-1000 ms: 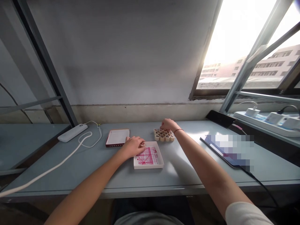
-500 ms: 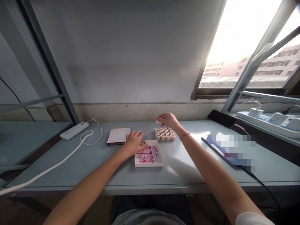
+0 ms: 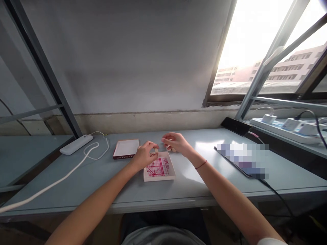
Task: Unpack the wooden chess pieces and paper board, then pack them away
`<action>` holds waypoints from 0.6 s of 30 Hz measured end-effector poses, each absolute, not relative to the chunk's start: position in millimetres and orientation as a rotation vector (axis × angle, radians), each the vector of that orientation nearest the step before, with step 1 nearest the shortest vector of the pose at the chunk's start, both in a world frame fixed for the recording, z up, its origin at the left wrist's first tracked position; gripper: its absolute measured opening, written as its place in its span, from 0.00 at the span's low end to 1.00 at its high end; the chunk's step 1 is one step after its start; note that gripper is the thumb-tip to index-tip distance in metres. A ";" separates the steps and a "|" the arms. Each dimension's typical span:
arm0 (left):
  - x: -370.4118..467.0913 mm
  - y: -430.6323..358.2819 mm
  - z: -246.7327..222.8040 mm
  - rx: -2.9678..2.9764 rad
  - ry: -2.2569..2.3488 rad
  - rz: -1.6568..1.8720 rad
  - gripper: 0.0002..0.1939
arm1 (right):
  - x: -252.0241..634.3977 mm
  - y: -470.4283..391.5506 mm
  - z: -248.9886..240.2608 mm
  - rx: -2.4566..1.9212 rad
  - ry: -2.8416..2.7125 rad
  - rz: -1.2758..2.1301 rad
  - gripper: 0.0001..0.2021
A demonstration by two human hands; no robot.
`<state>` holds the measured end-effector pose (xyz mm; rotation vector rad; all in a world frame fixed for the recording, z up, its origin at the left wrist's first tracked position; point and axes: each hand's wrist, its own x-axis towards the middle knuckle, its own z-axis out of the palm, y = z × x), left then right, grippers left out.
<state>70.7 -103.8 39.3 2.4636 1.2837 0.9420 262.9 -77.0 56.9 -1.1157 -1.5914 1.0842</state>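
A shallow white tray (image 3: 159,178) lined with a red-lined board sheet lies on the grey desk (image 3: 102,183). My left hand (image 3: 143,155) hovers over the tray's far left corner and pinches a small round pale game piece (image 3: 156,150) at its fingertips. My right hand (image 3: 176,143) is just to the right of it, fingers curled, close to that piece. It covers most of the cluster of round pieces (image 3: 168,147) behind the tray. Whether the right hand holds anything is hidden.
A red-edged white box lid (image 3: 126,149) lies left of the tray. Further left are a white power strip (image 3: 76,144) and its cable (image 3: 51,185). At the right lie a blurred tablet (image 3: 242,158), a black phone (image 3: 235,125) and a second power strip (image 3: 288,127) on the sill.
My right hand lifted a piece from the cluster and came left toward my left hand. My left hand rose off the tray and now pinches a piece.
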 end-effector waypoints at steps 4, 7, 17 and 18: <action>74.4 -102.2 36.1 2.616 1.274 0.680 0.03 | 277.9 -74.9 56.7 -1.248 -1.702 1.013 0.17; 75.6 -100.3 34.1 2.676 1.291 0.615 0.05 | 279.1 -78.7 57.2 -1.266 -1.936 0.900 0.14; 61.9 -97.7 36.2 2.661 1.443 0.421 0.18 | 256.2 -93.2 47.7 -1.166 -2.523 0.231 0.05; 61.0 -96.9 35.4 2.668 1.433 0.403 0.19 | 255.9 -93.0 46.7 -1.168 -2.537 0.182 0.05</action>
